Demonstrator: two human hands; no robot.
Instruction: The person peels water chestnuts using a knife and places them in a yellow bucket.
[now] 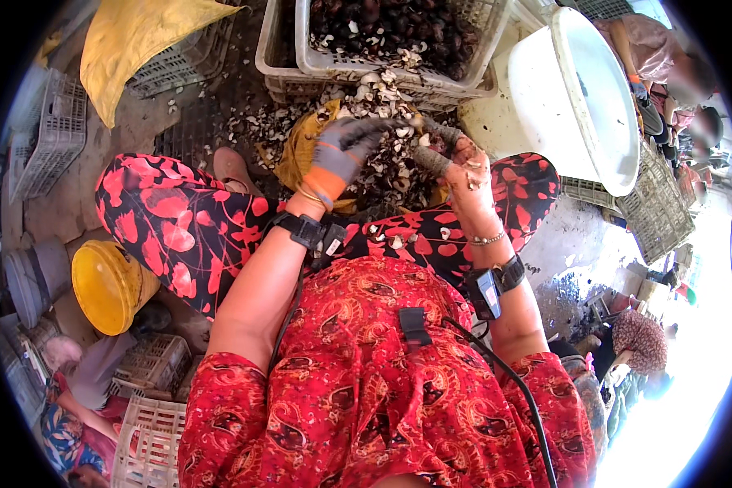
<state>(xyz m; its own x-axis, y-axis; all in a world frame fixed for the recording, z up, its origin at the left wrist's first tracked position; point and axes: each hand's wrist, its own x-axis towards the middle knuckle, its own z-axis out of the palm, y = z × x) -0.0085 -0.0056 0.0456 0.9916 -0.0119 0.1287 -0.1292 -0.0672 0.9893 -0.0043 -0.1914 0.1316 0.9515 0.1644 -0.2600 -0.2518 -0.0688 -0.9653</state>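
Note:
My left hand (343, 156), in a grey glove with an orange cuff, reaches over a heap of pale and dark scraps (386, 175). Its fingers point right and close together at the tips. My right hand (464, 171) is ungloved, its fingers bound in greyish wraps and bent toward the left fingertips. Where the two hands meet, a small dark object seems to be pinched, but its kind is hidden. Beyond them a plastic crate (302, 50) holds many dark brown, rounded pieces (382, 28) that look like chestnuts. Yellow sacking (294, 159) lies beside my left hand.
A big white basin (625, 122) stands at the right. To the left are a yellow bucket (102, 286), a grey crate (57, 134) and a yellow sack (130, 45). My folded legs surround the heap. Other people sit at the far right (638, 342) and lower left (81, 419).

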